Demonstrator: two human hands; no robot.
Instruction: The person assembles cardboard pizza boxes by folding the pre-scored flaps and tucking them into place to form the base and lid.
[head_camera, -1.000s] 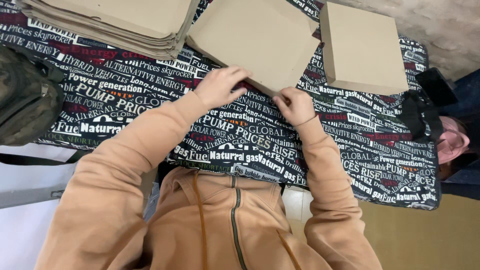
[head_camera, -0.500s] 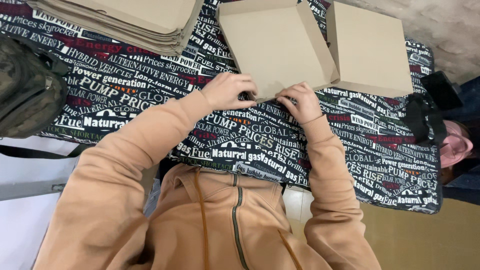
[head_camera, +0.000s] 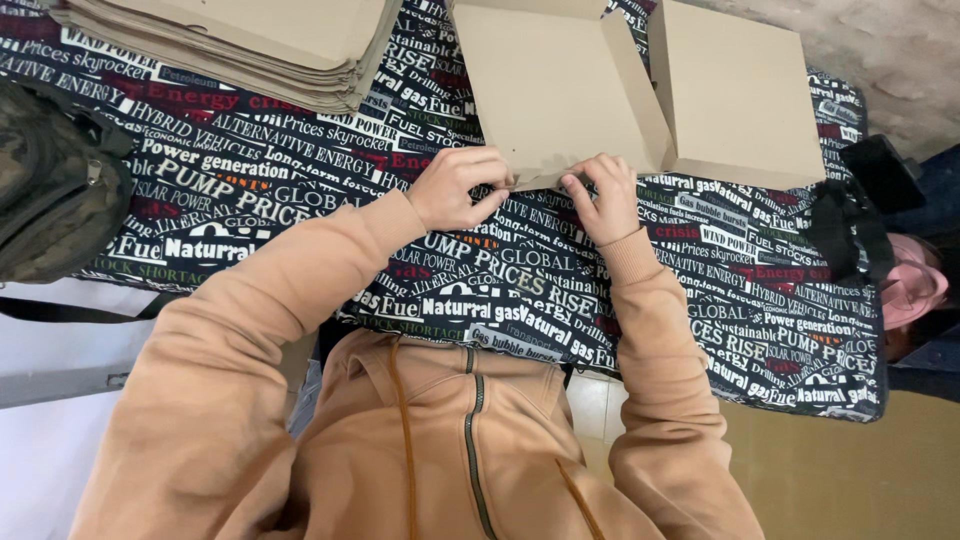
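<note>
**Both hands pinched the near edge of a half-folded cardboard box**

The person's left hand and right hand met at the near edge of a flat, tan, partly folded cardboard box that lay on the bench, which was covered by a black cloth printed all over with white and red lettering. The left hand's fingers were curled tight, with the thumb pressed against them, nipping the box's near flap at about its middle. The right hand's fingers were bent down onto the same edge just beside the left hand, their tips closed on the cardboard. The box's right side wall stood raised at a slant; its far wall was also turned up.

Touching that raised wall on the right lay a second tan square cardboard box, closed and flat-topped. At the far left corner of the bench sat a stack of unfolded tan cardboard blanks, well apart from the hands. A dark olive fabric backpack rested at the bench's left end. Both arms wore the sleeves of a peach zip hoodie. At the right end a black bag hung over the cloth, near another person's pink cap.
</note>
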